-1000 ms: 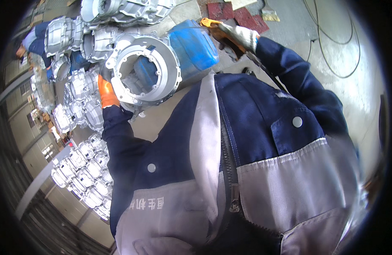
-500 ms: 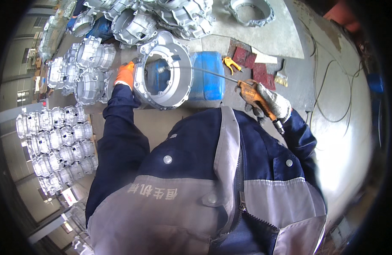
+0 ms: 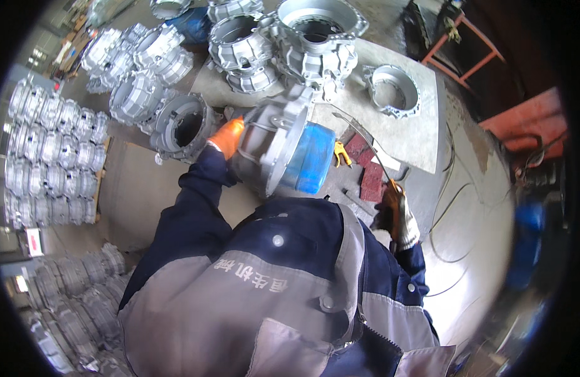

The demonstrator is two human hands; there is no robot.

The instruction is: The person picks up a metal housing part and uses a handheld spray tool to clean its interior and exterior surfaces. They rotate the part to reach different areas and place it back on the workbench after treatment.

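Left hand (image 3: 227, 138): side of grey casting (image 3: 271, 141) gripped by curled fingers; fingertips hidden.
Casting position: tilted on its side, overlapping blue container (image 3: 312, 160); contact cannot be told.
Right hand (image 3: 400, 217): long-rodded tool (image 3: 369, 139) held in closed fingers.
Yellow trigger tool (image 3: 342, 153): laid near red sheets (image 3: 371, 182).
Ring-shaped casting (image 3: 416, 94): set apart, upper right.

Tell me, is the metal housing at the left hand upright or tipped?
Tipped: the metal housing has its wide rim facing sideways, toward the right, and the left hand holds it.
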